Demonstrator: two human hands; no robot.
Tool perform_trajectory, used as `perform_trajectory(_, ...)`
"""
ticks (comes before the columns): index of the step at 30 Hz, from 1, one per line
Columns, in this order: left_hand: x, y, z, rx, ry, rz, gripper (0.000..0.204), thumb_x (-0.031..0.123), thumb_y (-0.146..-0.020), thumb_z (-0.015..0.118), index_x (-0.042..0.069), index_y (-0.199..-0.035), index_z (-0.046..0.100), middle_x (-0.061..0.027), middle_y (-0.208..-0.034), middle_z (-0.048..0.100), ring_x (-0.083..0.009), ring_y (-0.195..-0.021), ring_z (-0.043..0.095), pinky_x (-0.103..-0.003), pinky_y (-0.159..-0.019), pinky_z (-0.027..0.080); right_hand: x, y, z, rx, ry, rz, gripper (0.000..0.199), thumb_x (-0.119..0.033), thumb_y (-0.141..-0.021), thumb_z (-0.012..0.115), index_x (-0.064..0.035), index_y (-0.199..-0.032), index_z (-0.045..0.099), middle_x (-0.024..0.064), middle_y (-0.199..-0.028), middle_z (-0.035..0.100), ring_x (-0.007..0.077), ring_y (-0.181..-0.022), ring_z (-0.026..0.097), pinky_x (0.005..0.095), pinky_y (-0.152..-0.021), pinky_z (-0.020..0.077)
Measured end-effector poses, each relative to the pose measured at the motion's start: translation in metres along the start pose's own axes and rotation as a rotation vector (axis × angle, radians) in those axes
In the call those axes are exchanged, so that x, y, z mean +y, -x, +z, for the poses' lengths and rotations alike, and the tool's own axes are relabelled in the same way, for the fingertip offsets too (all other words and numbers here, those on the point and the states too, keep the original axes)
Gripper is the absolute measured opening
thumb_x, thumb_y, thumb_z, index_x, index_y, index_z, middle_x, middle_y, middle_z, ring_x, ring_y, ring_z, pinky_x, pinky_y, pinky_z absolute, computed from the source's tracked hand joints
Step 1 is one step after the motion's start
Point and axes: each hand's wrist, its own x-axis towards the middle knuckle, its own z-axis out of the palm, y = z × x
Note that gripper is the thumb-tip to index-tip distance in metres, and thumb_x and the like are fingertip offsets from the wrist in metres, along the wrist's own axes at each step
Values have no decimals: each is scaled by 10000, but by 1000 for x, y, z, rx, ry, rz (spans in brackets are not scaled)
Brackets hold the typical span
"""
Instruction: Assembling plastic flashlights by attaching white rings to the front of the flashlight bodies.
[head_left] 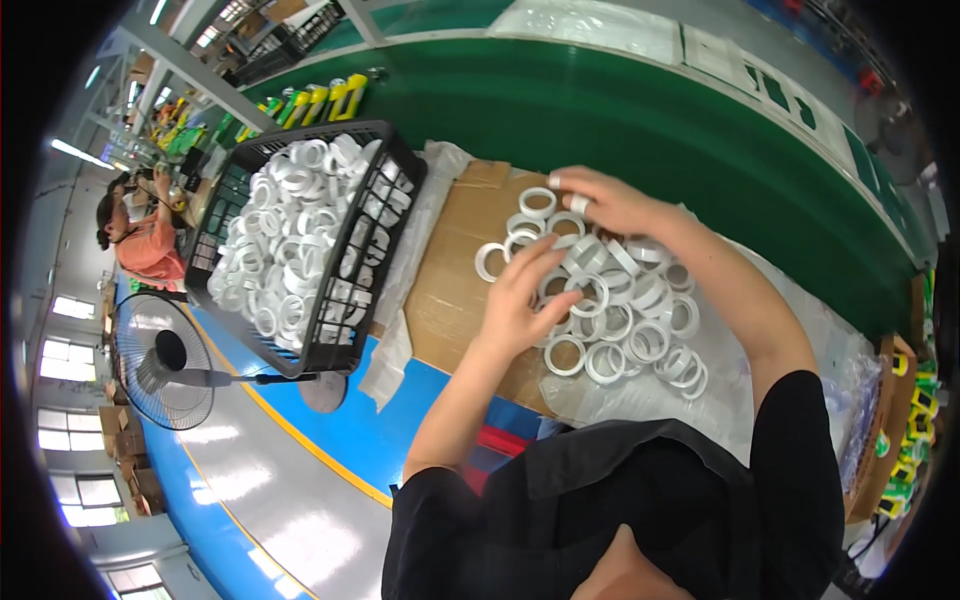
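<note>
Several white plastic rings [650, 340] lie in a loose heap on the cardboard and clear plastic sheet in front of me. My left hand [518, 308] rests at the heap's left side, thumb and fingers apart, fingertips touching rings. Across the far edge of the heap reaches my right hand [615, 204], its fingers stretched out over the rings. White bands show on two of its fingers; whether they are tape or something else I cannot make out. The right thumb is hidden. A single ring [537, 203] lies just left of the right fingertips.
At the left stands a black plastic crate [375, 235] full of similar white rings. Brown cardboard [445, 285] covers the bench beside it. A green panel [480, 100] runs along the back. Beyond the crate are a fan [165, 360] and a seated person [150, 250].
</note>
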Motion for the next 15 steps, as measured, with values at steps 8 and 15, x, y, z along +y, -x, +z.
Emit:
perform_trajectory(8,-8,-10,-13,63,-232,139,301,147,-781,734,46,-1048,635,-137,-1136,623,-332,-1031,588,-406,-902,458,-11,9,-8,-168,105,4,192,-138,-948,542,-1,-1059,618,126,-1107,619,275,-1060,589,355,-923,460)
perform_trajectory(15,-11,56,-61,265,-298,-31,235,90,-902,585,-8,-1114,609,-169,-1156,604,-342,-1072,560,-405,-945,432,-70,61,-40,285,230,-110,260,-84,-919,594,-7,-1167,595,135,-1175,597,268,-1111,577,325,-949,445)
